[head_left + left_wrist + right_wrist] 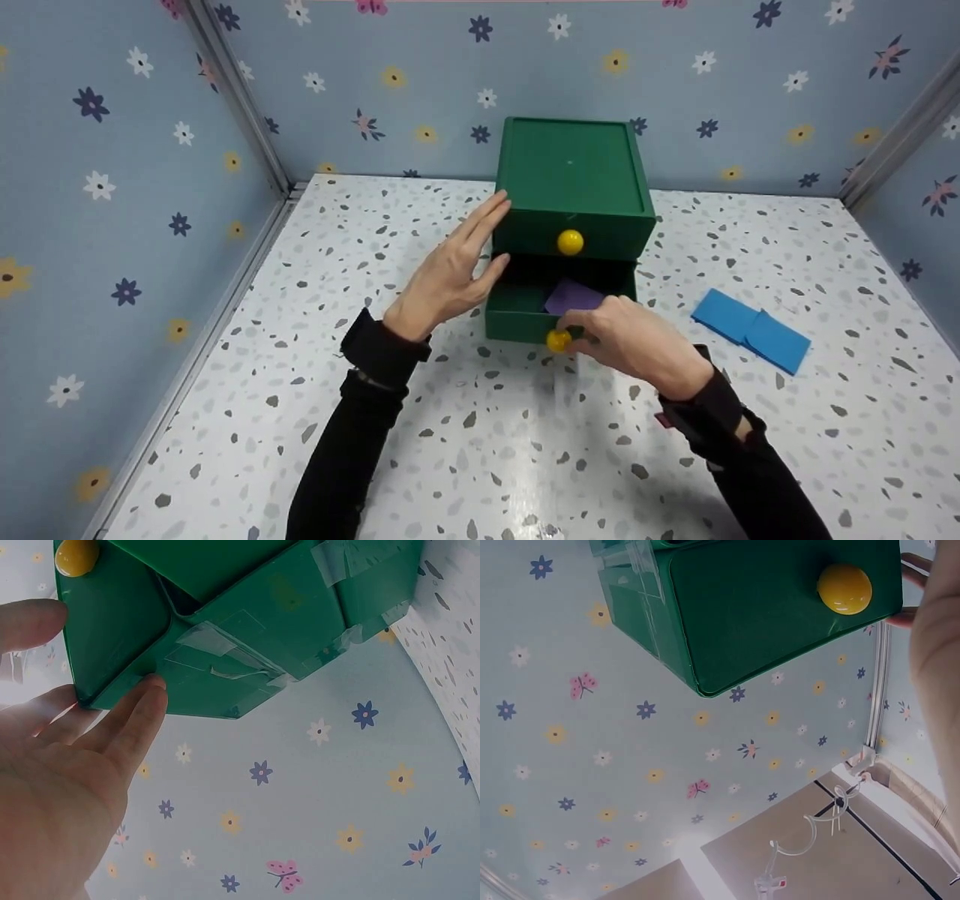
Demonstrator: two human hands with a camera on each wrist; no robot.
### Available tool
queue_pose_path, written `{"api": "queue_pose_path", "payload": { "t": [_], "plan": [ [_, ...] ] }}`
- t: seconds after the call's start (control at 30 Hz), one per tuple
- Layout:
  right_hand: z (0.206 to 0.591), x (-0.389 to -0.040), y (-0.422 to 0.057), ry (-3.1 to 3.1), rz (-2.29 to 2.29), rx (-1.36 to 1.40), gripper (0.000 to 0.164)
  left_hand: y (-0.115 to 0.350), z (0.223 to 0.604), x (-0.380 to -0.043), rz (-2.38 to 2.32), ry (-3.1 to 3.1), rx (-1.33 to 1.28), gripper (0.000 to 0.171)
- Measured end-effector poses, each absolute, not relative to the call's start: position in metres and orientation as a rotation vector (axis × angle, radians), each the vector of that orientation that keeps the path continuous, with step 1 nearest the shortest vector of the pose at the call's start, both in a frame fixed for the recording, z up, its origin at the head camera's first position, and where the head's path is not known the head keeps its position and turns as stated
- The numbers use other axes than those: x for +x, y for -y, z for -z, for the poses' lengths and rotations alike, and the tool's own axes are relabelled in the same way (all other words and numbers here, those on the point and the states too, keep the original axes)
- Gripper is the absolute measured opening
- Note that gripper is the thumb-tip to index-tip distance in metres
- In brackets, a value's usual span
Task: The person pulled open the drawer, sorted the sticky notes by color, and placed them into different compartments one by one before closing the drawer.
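The right hand pinches the lower yellow knob between thumb and fingers; the pulled-out drawer, a purple piece inside, lies just beyond that grip, running back into the green cabinet — the left hand, fingers straight, touches the cabinet's left side

The right hand and lower drawer front hide part of the purple piece, its material unclear

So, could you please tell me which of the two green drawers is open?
The lower drawer, pulled out with a purple piece inside and the right hand at its yellow knob; the upper drawer is closed.
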State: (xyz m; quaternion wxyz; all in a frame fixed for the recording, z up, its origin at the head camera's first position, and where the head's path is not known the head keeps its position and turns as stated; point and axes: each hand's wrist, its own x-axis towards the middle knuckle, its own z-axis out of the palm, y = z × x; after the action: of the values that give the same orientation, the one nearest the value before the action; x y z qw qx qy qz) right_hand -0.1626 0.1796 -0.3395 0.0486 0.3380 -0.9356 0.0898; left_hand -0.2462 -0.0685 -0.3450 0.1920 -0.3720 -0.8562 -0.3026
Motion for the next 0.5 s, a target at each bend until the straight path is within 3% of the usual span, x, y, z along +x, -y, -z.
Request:
{"api": "queue_pose_path", "payload": {
  "t": [0.5],
  "plan": [
    [0.3438,-0.1709,-0.1826,2.813,-0.325,1.003,0.019,0.0676,0.3441,-0.2466,0.841,2.393,-1.048,0.059]
  ]
}}
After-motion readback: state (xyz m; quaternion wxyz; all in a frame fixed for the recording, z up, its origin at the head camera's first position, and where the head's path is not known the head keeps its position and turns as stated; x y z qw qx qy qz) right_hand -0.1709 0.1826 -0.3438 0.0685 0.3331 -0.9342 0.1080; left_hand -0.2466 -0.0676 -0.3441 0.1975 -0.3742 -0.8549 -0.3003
